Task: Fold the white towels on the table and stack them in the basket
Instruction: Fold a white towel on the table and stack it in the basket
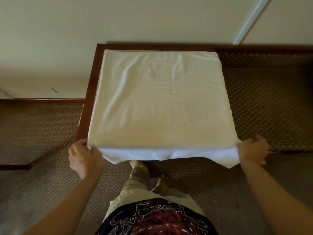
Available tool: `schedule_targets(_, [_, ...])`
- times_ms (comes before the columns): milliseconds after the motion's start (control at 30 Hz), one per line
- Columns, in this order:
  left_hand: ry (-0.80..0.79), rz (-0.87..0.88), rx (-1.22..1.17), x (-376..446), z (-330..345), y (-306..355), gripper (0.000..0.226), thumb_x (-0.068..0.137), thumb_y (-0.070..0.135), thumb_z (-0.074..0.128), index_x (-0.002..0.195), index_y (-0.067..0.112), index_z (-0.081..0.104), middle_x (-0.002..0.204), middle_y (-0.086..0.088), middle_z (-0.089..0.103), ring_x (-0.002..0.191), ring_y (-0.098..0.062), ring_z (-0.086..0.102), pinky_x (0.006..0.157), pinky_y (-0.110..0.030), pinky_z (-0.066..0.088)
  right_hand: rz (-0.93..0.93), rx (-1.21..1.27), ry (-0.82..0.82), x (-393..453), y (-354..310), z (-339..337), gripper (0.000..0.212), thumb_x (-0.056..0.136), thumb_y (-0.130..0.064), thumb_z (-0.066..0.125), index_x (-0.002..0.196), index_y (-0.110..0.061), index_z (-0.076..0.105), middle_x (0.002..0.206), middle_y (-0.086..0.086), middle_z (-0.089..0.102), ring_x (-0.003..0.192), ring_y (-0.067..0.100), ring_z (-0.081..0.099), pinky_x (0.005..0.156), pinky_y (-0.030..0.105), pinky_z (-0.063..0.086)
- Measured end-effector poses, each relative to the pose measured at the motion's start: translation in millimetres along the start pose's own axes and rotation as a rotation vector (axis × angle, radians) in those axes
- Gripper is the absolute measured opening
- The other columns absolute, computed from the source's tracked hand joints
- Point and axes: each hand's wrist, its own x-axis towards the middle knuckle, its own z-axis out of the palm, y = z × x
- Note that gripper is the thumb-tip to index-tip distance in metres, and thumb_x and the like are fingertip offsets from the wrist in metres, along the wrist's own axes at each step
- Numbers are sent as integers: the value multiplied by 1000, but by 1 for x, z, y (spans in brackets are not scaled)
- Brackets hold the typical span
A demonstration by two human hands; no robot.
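One white towel (159,100) lies spread over the dark wooden table (88,92), covering nearly all of the top, its near edge hanging off the front toward the person. The left hand (84,155) grips the near-left corner with fingers curled round the cloth, and the right hand (254,150) grips the near-right corner the same way, so both hands are clamped on the towel and set well apart, one at each end of that front edge. The cloth looks soft and limp — it creases across the top and sags between the hands — so it should be light to lift but will hold no shape of its own; I would judge the corners the right place to take it, since a pull there keeps the edge taut and lets it be carried over to the far edge for a clean fold. It is not fragile or slippery, though a loose grip could let a corner droop and skew the fold. By count: one towel can be made out, though a thin white edge at the far side may be a second layer or another towel beneath — I cannot tell. One table, two hands, and no basket in view; patterned carpet (262,99) surrounds the table.
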Motion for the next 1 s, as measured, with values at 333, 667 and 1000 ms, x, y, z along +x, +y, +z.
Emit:
schedule_targets(333, [-582, 724, 553, 11, 62, 49, 68, 101, 68, 4, 160, 40, -13, 167, 5, -27, 154, -23, -24, 125, -54, -9, -1020, -650, -546, -124, -56, 52, 61, 104, -62, 0, 158, -41, -19, 164, -11, -33, 152, 22, -30, 122, 60, -12])
schedule_targets(667, [-393, 108, 453, 24, 51, 55, 77, 103, 62, 12, 164, 17, -5, 169, -10, -19, 156, -31, -16, 123, -59, -12, -262, -521, -316, -40, -16, 0, 70, 105, -55, 12, 164, -21, 0, 171, 0, -12, 156, 35, -12, 118, 71, -7])
schedule_targets(1000, [-490, 446, 546, 57, 71, 54, 75, 100, 69, 13, 164, 33, -3, 171, 0, -15, 157, -26, -13, 126, -52, -8, -826, -642, -521, -95, -71, 54, 64, 102, -64, 4, 158, -43, -19, 165, -13, -30, 153, 21, -28, 121, 59, -15])
